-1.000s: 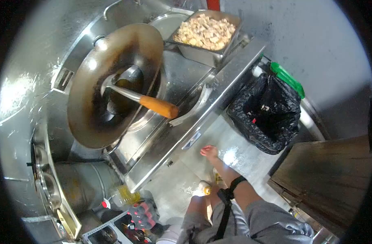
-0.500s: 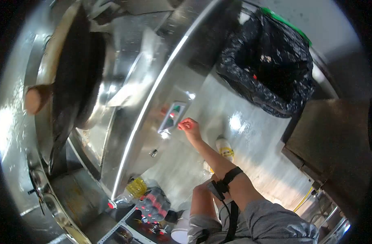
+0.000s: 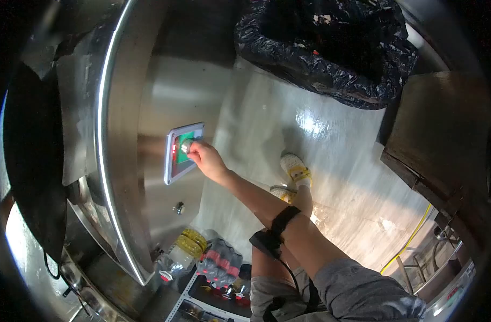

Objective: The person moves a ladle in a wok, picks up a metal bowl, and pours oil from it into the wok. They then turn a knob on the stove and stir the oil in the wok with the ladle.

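Observation:
My right hand (image 3: 205, 158) reaches out to a control panel (image 3: 173, 169) with a pale frame, set in the steel front of the cooking counter. Its fingers are closed round a silver knob (image 3: 187, 145) over the panel's green area. Red lit digits (image 3: 174, 150) glow beside the knob. A small round metal fitting (image 3: 179, 207) sits lower on the same steel front. A black strap with a small device (image 3: 267, 241) is fastened round my right forearm. My left hand is out of view.
A bin lined with a black bag (image 3: 331, 80) stands at the top. A large dark wok (image 3: 33, 161) is at the left by the counter edge (image 3: 103, 107). Oil bottle (image 3: 183, 252) and packed dark bottles (image 3: 219, 263) sit low. A brown box-like unit (image 3: 444, 123) stands right.
My right hand has gone from just beside the panel to gripping its knob. The view has shifted, bringing the panel closer and moving the wok towards the left edge.

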### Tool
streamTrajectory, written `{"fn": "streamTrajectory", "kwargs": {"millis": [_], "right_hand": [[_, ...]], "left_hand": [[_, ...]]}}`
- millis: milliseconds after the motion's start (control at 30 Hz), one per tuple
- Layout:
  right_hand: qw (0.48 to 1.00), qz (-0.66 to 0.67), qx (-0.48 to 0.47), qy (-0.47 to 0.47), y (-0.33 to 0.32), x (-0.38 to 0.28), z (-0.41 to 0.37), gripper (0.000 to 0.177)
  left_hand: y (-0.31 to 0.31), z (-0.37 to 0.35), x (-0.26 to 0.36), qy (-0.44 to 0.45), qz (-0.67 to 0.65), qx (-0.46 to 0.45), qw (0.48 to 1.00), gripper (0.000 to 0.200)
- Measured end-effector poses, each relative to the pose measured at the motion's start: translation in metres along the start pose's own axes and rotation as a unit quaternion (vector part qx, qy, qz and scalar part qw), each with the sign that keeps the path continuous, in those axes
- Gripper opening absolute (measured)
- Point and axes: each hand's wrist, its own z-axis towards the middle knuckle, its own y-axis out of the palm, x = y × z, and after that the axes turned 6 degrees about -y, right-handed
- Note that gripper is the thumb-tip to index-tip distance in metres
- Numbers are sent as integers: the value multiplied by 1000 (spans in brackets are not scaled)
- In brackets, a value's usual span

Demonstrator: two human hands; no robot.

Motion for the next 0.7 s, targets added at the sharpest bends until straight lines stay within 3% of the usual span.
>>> {"fn": "streamTrajectory", "kwargs": {"millis": [300, 367, 567, 700], "right_hand": [[999, -12, 44, -22, -1, -6, 2, 11], [999, -29, -15, 2, -6, -5, 2, 20], [988, -151, 35, -27, -21, -30, 7, 45], [988, -153, 5, -5, -12, -24, 7, 46]], "left_hand": [[-15, -9, 15, -13, 12, 7, 1000, 33], [-19, -12, 18, -13, 13, 8, 1000, 33], [-32, -21, 23, -17, 20, 7, 1000, 33], [-39, -29, 26, -16, 26, 7, 1000, 34]]}}
